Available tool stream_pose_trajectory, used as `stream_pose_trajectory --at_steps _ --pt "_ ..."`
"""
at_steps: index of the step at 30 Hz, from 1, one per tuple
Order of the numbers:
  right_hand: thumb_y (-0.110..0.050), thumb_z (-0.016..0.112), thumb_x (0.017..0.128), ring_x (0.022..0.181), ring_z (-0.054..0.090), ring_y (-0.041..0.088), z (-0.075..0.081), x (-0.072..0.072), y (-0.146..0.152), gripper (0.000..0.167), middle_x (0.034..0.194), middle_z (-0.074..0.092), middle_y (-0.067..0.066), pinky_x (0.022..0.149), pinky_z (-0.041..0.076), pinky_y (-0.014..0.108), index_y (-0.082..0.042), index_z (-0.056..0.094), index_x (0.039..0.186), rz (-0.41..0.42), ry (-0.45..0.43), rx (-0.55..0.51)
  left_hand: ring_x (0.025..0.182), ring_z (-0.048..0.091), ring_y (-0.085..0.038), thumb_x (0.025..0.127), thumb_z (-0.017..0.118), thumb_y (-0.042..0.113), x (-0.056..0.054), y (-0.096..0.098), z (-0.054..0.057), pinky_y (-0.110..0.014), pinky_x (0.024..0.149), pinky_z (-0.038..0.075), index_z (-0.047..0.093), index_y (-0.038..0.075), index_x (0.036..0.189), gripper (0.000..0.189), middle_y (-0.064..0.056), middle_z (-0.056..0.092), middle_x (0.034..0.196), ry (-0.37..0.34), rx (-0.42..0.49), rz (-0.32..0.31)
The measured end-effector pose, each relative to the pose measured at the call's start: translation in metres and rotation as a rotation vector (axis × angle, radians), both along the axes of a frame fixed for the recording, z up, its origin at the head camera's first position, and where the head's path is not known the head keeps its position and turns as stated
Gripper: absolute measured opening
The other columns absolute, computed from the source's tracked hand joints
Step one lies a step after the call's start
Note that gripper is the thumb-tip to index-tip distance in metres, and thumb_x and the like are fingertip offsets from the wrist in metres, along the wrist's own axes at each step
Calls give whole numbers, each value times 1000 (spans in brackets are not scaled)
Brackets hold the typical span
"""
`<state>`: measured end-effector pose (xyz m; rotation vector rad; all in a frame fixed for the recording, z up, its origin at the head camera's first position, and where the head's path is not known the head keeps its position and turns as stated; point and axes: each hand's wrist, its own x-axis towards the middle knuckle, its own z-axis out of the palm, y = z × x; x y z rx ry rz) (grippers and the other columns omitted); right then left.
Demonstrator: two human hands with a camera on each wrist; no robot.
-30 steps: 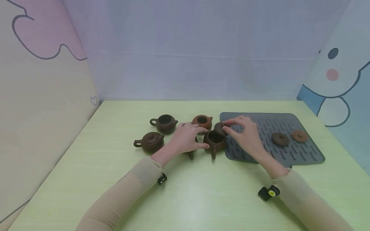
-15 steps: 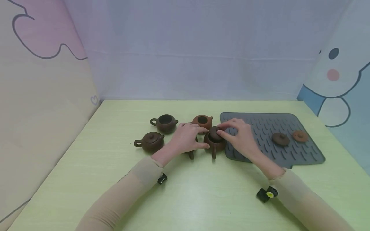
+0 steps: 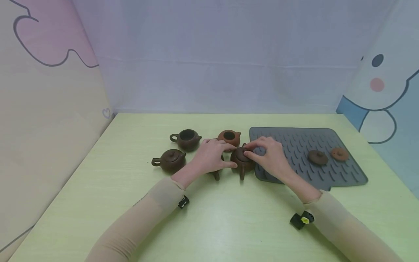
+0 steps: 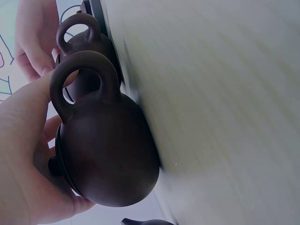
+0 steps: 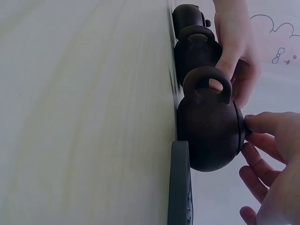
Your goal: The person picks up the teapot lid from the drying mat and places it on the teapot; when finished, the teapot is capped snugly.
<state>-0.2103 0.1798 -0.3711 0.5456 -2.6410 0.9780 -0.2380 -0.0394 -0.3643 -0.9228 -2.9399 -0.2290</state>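
A brown teapot [image 3: 236, 161] stands at the left edge of a grey mat [image 3: 281, 135]. Its lid [image 3: 241, 154] sits over the mouth, with the knob pinched between the thumb and fingers of my right hand [image 3: 270, 157]. From the other side my left hand [image 3: 209, 156] holds that pot, thumb and forefinger spread around its left flank. Beneath my left palm stands another lidded teapot [image 4: 110, 150], mostly hidden in the head view except for its handle [image 3: 216, 175].
On the mat lie a dark lid [image 3: 317, 158] and a reddish lid [image 3: 339, 154]. A reddish lidless teapot [image 3: 226, 144] is behind my left hand. Further left stand a dark lidless teapot [image 3: 188, 145] and a dark lidded teapot [image 3: 170, 163].
My right hand has moved left and brought the tilted lid down over the teapot's mouth, where it now lies flat. My left hand and the other teapots have stayed put.
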Motion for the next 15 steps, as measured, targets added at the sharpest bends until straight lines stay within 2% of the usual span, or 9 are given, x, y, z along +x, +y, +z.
stream_pose_trajectory --at_steps 8,15 --pt "-22 76 87 100 57 30 0 0 0 20 101 71 8 101 33 60 -14 76 105 -6 -17 18 121 61 -24 82 68 64 2 0 1 -49 105 42 62 31 133 61 3 64 135 7 3 -6" --pt "-23 76 87 100 58 30 0 1 0 19 100 72 7 99 35 57 -15 76 104 -1 -16 21 128 57 -26 82 68 64 6 -6 3 -52 110 38 59 29 136 65 2 61 139 42 42 -21"
